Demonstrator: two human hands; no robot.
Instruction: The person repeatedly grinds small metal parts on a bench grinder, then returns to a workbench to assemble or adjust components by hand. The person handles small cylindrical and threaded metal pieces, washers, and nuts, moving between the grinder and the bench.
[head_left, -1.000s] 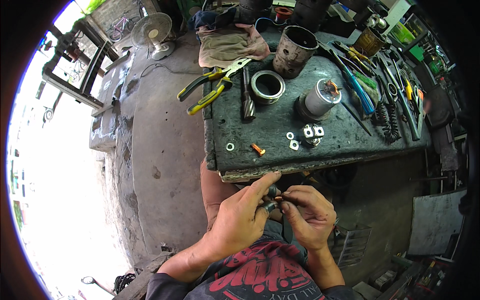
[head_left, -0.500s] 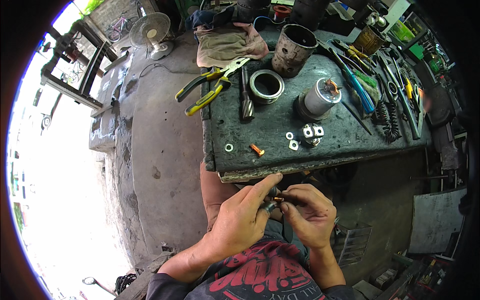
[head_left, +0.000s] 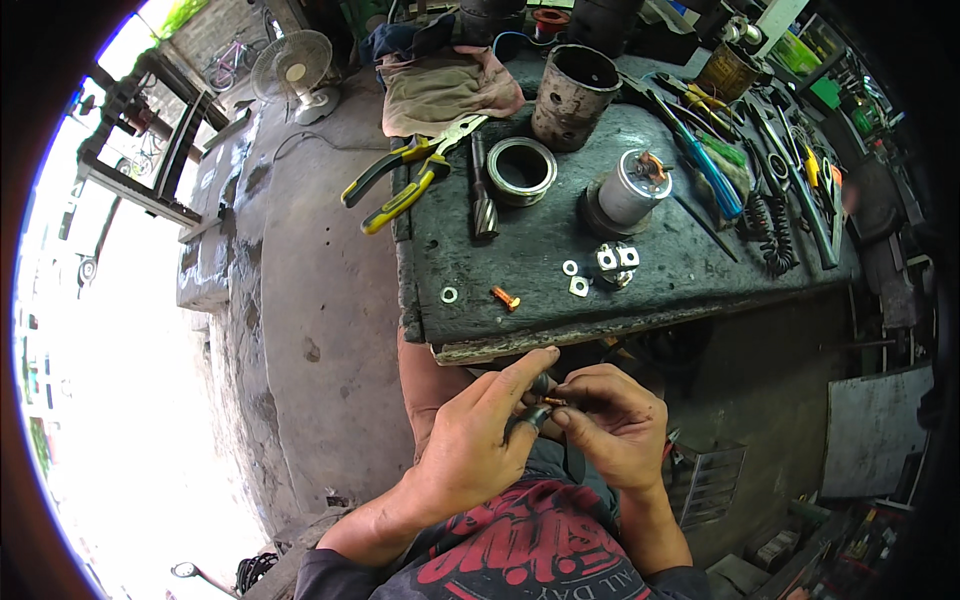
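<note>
Across the counter (head_left: 540,240) I saw a bolt (head_left: 507,299), an end mill (head_left: 486,215) and overhanging pliers (head_left: 436,161); the left hand (head_left: 475,430) gripped a dark part (head_left: 530,417), the right hand (head_left: 615,435) a coppery piece (head_left: 553,401).

My shirt (head_left: 530,550): dark grey cloth, creased across my front
Print (head_left: 545,563): big red slanting letters, with smaller pale lettering on a curve
My sleeves (head_left: 335,575): dark, leaving both my forearms (head_left: 375,520) bare
My left hand (head_left: 480,425): bare, ungloved
My right hand (head_left: 615,430): bare too, dark grime on thumb and fingers
Lap cloth (head_left: 562,463): greyish green, past my shirt's hem
</note>
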